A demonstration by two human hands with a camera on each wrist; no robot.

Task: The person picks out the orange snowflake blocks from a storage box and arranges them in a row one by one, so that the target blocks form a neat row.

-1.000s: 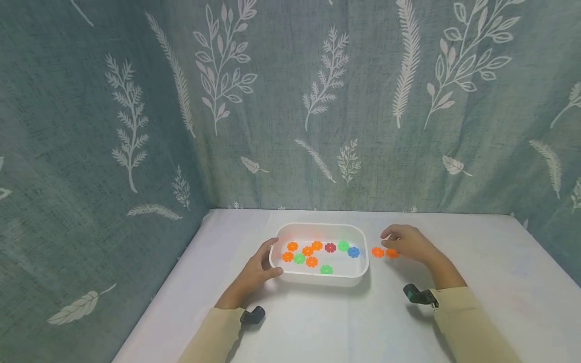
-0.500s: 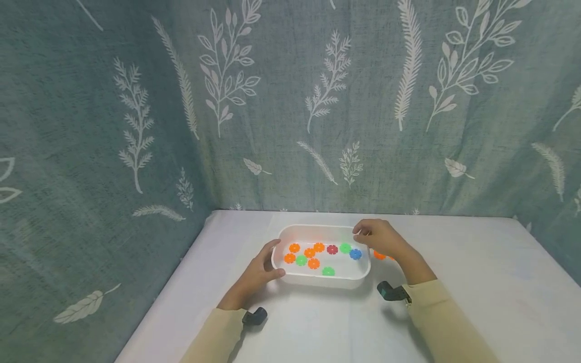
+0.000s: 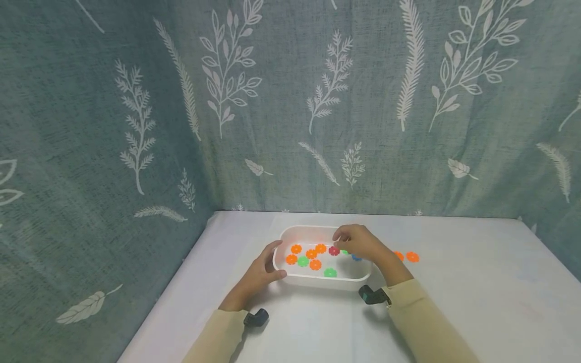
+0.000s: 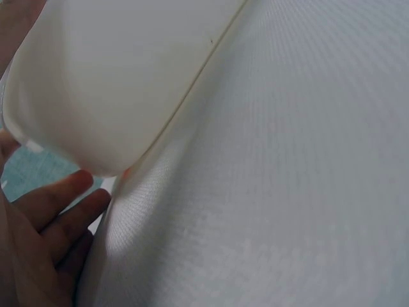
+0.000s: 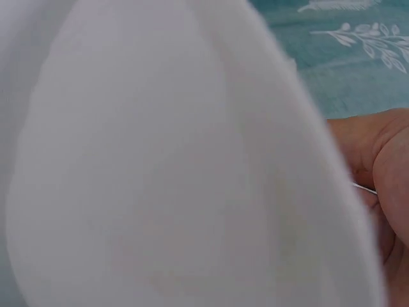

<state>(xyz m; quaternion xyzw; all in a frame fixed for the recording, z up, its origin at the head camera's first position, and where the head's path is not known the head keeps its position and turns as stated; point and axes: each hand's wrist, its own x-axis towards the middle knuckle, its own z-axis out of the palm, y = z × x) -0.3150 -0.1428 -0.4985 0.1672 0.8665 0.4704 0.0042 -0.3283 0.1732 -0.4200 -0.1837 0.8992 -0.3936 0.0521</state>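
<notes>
The right hand (image 3: 360, 244) reached over the right end of the tray (image 3: 317, 283), its fingers curled close together just above the red disc (image 3: 334, 250); whether they had hold of anything could not be told, since the back of the hand hid the gap and the right wrist view was mostly blurred white wall. The left hand (image 3: 262, 267) held the opposite end, thumb at the near rim and fingers spread wide toward the far corner, so the tray lay between the two sets of fingers. The step in hand looked like placing or picking a disc inside the tray, with the left fingers steadying it. The next move seemed to call for a small, level motion of the right fingers, and enough lift to clear the rim beside them. To the left of those fingers lay several orange discs (image 3: 315, 264) and a green one; nearer the person was another green disc (image 3: 330, 273). The blue disc (image 3: 356, 257) sat partly hidden below the right hand, as did a third green one. Two loose discs (image 3: 412, 257), both orange, lay on the worktop (image 3: 313, 327) to the right, beyond the right wrist, which partly covered one and probably stood in the way of reaching it.
</notes>
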